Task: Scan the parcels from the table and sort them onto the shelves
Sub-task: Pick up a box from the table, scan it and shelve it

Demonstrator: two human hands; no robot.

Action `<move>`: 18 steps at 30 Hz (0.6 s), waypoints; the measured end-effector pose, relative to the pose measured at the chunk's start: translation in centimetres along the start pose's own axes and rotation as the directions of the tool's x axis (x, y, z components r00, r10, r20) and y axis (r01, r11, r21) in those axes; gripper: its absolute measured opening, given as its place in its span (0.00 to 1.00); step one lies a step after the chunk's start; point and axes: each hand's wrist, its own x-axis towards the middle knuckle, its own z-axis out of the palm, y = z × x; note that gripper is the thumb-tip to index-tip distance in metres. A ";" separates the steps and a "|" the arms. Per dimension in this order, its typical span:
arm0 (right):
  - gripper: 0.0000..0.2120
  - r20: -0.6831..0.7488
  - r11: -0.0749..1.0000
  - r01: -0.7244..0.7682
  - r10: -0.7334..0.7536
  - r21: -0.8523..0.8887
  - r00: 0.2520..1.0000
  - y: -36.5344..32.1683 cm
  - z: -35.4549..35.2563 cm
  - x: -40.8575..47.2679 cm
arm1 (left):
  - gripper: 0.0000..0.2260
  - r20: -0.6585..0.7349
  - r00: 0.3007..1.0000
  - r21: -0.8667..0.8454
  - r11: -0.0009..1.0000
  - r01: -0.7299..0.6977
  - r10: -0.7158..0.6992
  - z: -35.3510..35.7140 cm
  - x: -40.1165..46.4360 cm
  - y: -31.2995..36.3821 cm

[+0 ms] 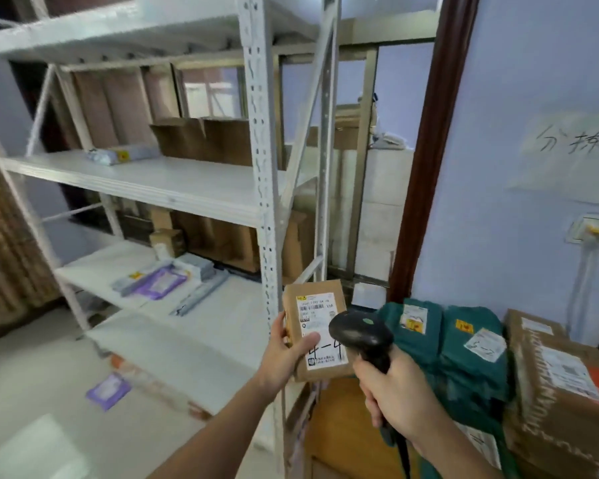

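Note:
My left hand (pixel 286 350) grips a small brown cardboard parcel (pixel 317 319) by its left edge, thumb on its white label marked "4-4". It is held upright beside the shelf post. My right hand (pixel 400 397) grips the handle of a black barcode scanner (pixel 358 331), whose head points at the parcel's label from the right. To the right, green bag parcels (pixel 464 344) and taped brown boxes (pixel 554 378) lie piled on the wooden table (pixel 339 423).
A white metal shelf unit (pixel 173 183) fills the left and centre. Its middle shelf holds a grey bag parcel (pixel 118 155) and an open carton (pixel 204 140). Lower shelves carry purple and grey bags (pixel 159 281). A blue wall (pixel 519 202) stands at the right.

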 end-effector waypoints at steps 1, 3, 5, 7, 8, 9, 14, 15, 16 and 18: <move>0.06 0.039 1.000 -0.005 0.005 0.000 0.999 -0.5 1.4 0.4 | 0.49 -0.037 0.999 -0.003 1.000 0.002 -0.002 -2.1 -0.4 0.3; 0.07 0.119 1.000 -0.010 0.011 -0.009 0.993 -1.8 4.3 1.3 | 0.51 -0.114 0.993 -0.026 1.000 0.004 -0.007 -6.3 -1.3 0.7; 0.07 0.185 1.000 0.018 -0.013 -0.021 0.983 -3.1 7.2 2.0 | 0.48 -0.188 0.982 -0.039 0.999 -0.011 0.003 -10.3 -2.4 1.1; 0.05 0.230 0.999 0.047 -0.040 -0.027 0.972 -4.6 10.2 2.6 | 0.44 -0.262 0.965 -0.044 0.999 -0.028 0.016 -14.3 -3.4 1.0; 0.04 0.245 0.998 0.060 -0.050 -0.033 0.968 -5.3 11.7 3.0 | 0.43 -0.295 0.955 -0.044 0.998 -0.034 0.020 -16.3 -4.0 1.0; 0.04 0.256 0.996 0.074 -0.061 -0.043 0.965 -6.0 13.2 3.3 | 0.44 -0.322 0.946 -0.041 0.999 -0.034 0.019 -18.2 -4.4 0.9; 0.05 0.315 0.986 0.163 -0.142 -0.042 0.938 -10.5 20.3 4.6 | 0.43 -0.420 0.907 -0.037 0.998 -0.049 0.029 -27.0 -5.6 1.5; 0.05 0.321 0.986 0.165 -0.148 -0.029 0.935 -11.5 21.6 4.9 | 0.42 -0.428 0.903 -0.037 0.998 -0.052 0.031 -28.6 -5.7 1.7; 0.05 0.330 0.986 0.163 -0.150 -0.013 0.932 -12.5 22.8 5.2 | 0.43 -0.434 0.900 -0.036 0.998 -0.056 0.034 -30.3 -5.7 1.9; 0.05 0.347 0.986 0.168 -0.159 0.006 0.924 -14.4 25.2 5.9 | 0.45 -0.445 0.895 -0.032 0.998 -0.053 0.033 -33.6 -5.5 2.2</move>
